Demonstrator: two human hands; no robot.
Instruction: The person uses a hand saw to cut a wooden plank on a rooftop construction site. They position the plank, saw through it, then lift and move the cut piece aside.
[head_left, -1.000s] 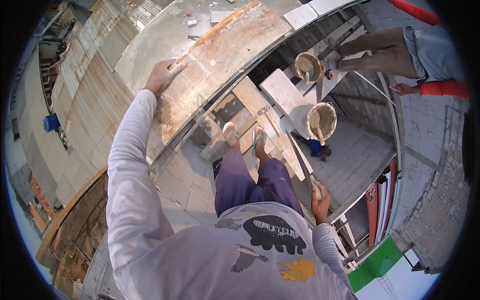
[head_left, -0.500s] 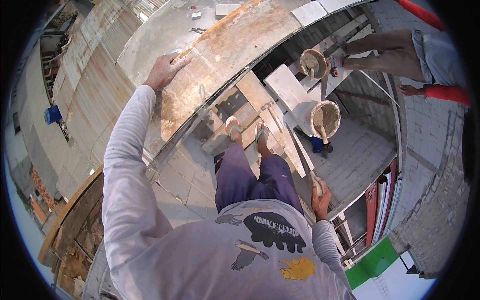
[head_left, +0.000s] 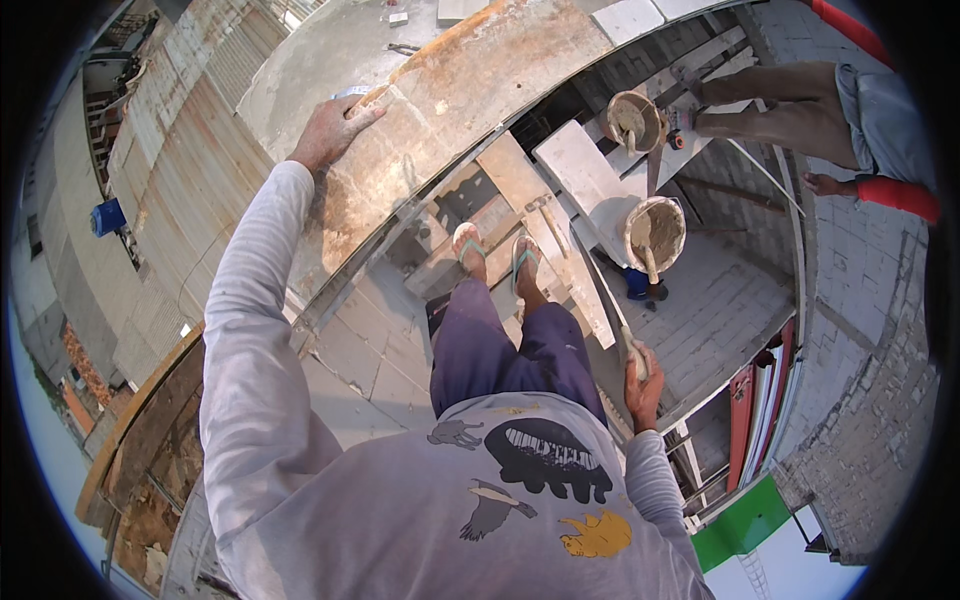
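My left hand [head_left: 335, 133] lies on the stained, plaster-marked board [head_left: 450, 88] along the wall top, its fingers and thumb stretched out with nothing held. Down by my right thigh, my right hand [head_left: 643, 390] is closed round the pale handle of a hand tool [head_left: 636, 352]. The tool points away from me; its thin far end is seen edge-on, so its kind is unclear. A hammer [head_left: 543, 212] rests on the planks just beyond my sandalled feet [head_left: 525, 265]. Right of it stands a bucket of mortar [head_left: 655, 236] with a stick-like handle in it.
I stand on narrow planks [head_left: 515, 170] above a lower floor [head_left: 710, 300]. A second mortar bucket [head_left: 632, 122] sits farther off, by a pale block slab [head_left: 580, 165]. A co-worker [head_left: 790, 115] in red sleeves stands at the far right. Corrugated roofing [head_left: 170, 170] drops away left.
The view has shifted slightly. My left hand stays on the board, and my right hand keeps its hold on the tool, with little visible movement.
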